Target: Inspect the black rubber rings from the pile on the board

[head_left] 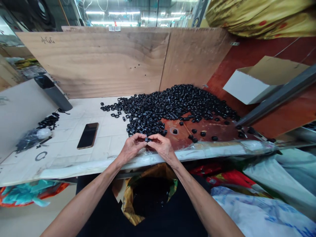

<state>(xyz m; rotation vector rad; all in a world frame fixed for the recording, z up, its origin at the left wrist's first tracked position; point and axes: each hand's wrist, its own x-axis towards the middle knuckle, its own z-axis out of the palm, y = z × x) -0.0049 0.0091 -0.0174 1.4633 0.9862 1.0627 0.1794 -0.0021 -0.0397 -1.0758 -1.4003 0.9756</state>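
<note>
A small black ring-shaped part (147, 140) is pinched between the fingertips of both hands, just above the front edge of the bench. My left hand (132, 146) grips its left side, thumb and fingers closed. From the right, my right hand (161, 146) holds it the same way. Fingertips cover much of the part, so its exact kind is hidden. Right behind the hands spreads a big heap of similar black parts (182, 98). Below, between the forearms, an open yellow bag (128, 205) has a dark inside with a few glints.
A phone (88, 135) lies on the bench left of the hands. Beyond it are a dark grey cylinder (55, 93), a plastic bag of black pieces (29, 140) and a flat ring (40, 156). A wooden board (111, 62) closes the back. An open white box (247, 87) stands right.
</note>
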